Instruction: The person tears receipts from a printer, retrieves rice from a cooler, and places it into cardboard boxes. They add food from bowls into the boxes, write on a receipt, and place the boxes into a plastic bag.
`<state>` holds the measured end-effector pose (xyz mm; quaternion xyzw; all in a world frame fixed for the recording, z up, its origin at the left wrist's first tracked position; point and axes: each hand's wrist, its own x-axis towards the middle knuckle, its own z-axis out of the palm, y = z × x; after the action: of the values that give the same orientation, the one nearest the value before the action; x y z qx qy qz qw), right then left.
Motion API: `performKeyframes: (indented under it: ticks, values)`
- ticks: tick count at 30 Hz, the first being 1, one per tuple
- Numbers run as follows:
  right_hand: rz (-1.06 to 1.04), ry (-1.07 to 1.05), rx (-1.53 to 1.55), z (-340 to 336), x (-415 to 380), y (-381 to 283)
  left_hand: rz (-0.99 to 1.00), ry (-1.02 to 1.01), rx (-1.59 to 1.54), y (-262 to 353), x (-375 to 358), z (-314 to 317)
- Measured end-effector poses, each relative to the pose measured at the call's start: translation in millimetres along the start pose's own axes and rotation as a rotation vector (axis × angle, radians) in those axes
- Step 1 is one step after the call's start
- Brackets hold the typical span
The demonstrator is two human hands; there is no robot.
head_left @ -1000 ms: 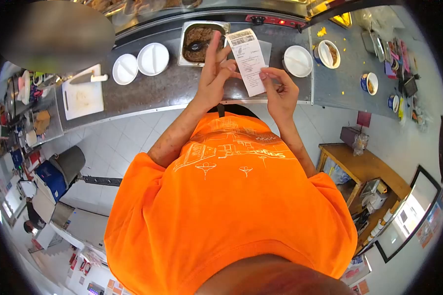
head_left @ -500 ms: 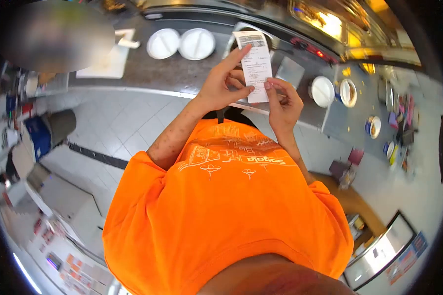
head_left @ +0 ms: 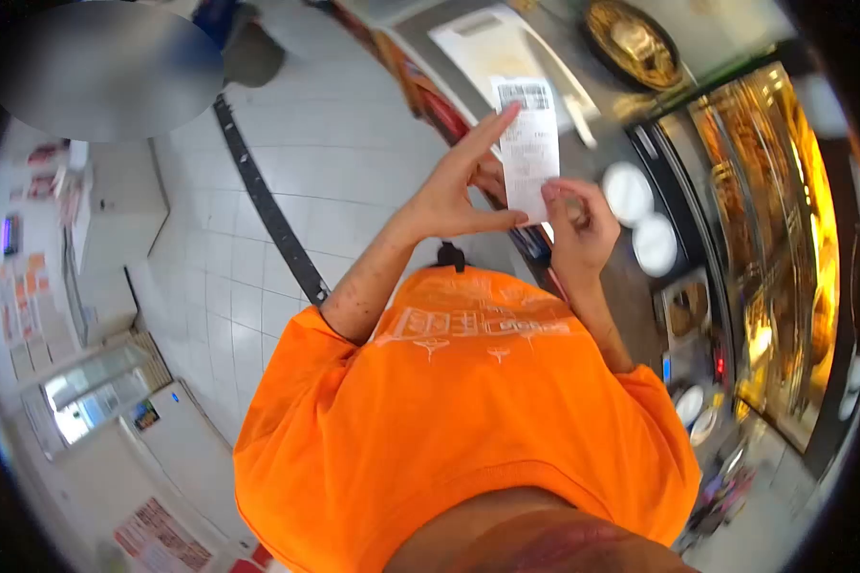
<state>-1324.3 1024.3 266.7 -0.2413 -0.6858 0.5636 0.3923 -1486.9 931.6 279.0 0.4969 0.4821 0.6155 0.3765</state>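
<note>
A long white printed receipt (head_left: 530, 158) is held up in front of my chest by both hands. My left hand (head_left: 454, 196) has it at the left side, with the index finger near the top print and the thumb at the lower left corner. Its other fingers are bent partly behind the paper. At the lower right edge, my right hand (head_left: 585, 234) pinches the paper between thumb and fingers. Small lines of print show on it, too blurred to read.
A counter on the right carries two white round plates (head_left: 628, 194), a white board (head_left: 468, 43) and a dark dish of food (head_left: 631, 43). Beyond it stands a lit glass display case (head_left: 764, 258). A dark strip (head_left: 268, 205) crosses the tiled floor on the left.
My body has turned to the left, so the counter that lay in front is now on the right, and more floor shows. Both hands still hold the receipt in much the same grip.
</note>
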Motion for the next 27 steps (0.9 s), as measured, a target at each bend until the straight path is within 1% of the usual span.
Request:
performKeyframes:
  ticks: [1, 3, 4, 5, 6, 7, 9, 11, 12, 13, 14, 15, 16, 17, 18, 19, 20, 21, 22, 23, 24, 26, 27]
  values:
    - [0.053, -0.034, 0.029, 21.5, 14.2, 7.1, 0.017, 0.041, 0.038, -3.8, -1.7, -22.6]
    - [0.014, -0.123, 0.064, 70.7, 39.4, 8.5, -0.062, 0.157, 0.0, -2.7, -8.7, -70.2]
    - [0.006, -0.179, 0.094, 92.6, 51.8, 11.8, -0.09, 0.176, 0.02, -0.6, -10.2, -94.7]
    - [-0.007, -0.225, 0.118, 114.1, 67.1, 18.9, -0.076, 0.176, 0.039, 0.0, -8.1, -119.9]
    - [0.046, -0.26, 0.174, 135.7, 81.6, 31.2, -0.09, 0.2, 0.063, -1.8, -4.4, -144.4]
    - [0.027, -0.25, 0.175, 152.7, 97.4, 37.4, -0.104, 0.221, 0.081, -6.1, -0.1, -169.1]
    - [0.252, -0.311, 0.302, 191.3, 134.0, 48.8, -0.084, 0.22, 0.099, -16.2, 7.3, -229.9]
    - [0.235, -0.28, 0.265, 233.6, 185.7, 71.5, -0.123, 0.327, 0.148, -23.4, 15.8, -292.7]
    - [0.22, -0.26, 0.105, 251.6, 217.6, 85.5, -0.119, 0.376, 0.184, -35.3, 17.1, -324.7]
    - [0.202, -0.245, -0.06, 268.3, 254.7, 101.9, -0.11, 0.37, 0.183, -45.1, 17.1, -360.5]
    - [0.164, -0.271, -0.154, 284.0, 291.1, 131.4, -0.161, 0.436, 0.201, -52.1, 9.0, -392.1]
    - [0.157, -0.276, -0.156, 302.7, 333.2, 147.9, -0.197, 0.507, 0.23, -56.9, 9.3, -428.8]
    - [0.066, -0.292, -0.492, 326.1, 370.5, 160.4, -0.195, 0.514, 0.236, -58.2, 10.2, -465.7]
    - [-0.03, -0.312, -0.822, 353.9, 404.7, 170.6, -0.264, 0.627, 0.206, -58.7, 8.4, -500.6]
    - [-0.019, -0.343, -0.807, 380.6, 429.9, 177.3, -0.352, 0.747, 0.171, -53.6, -3.4, -526.0]
    - [-0.127, -0.365, -0.931, 410.0, 460.6, 177.0, -0.365, 0.774, 0.177, -46.2, -11.4, -550.9]
    - [-0.253, -0.373, -1.055, 439.9, 490.4, 176.3, -0.355, 0.859, 0.238, -40.8, -13.2, -577.1]
    - [-0.273, -0.389, -1.05, 469.4, 510.8, 176.5, -0.343, 0.945, 0.294, -36.4, -15.8, -601.1]
    - [-0.276, -0.435, -0.901, 503.8, 530.9, 178.5, -0.231, 1.014, 0.159, -50.5, -27.1, -630.6]
    - [-0.281, -0.485, -0.753, 539.7, 550.2, 177.2, -0.216, 1.05, 0.158, -55.2, -33.2, -656.5]
    - [-0.31, -0.511, -0.744, 573.3, 565.7, 174.7, -0.256, 1.104, 0.144, -61.0, -40.2, -680.2]
    - [-0.181, -0.768, -0.457, 643.8, 592.3, 168.2, -0.324, 1.195, 0.126, -71.8, -45.3, -730.1]
    - [-0.194, -0.787, -0.448, 678.3, 607.4, 173.0, -0.318, 1.218, 0.131, -77.7, -45.7, -758.7]
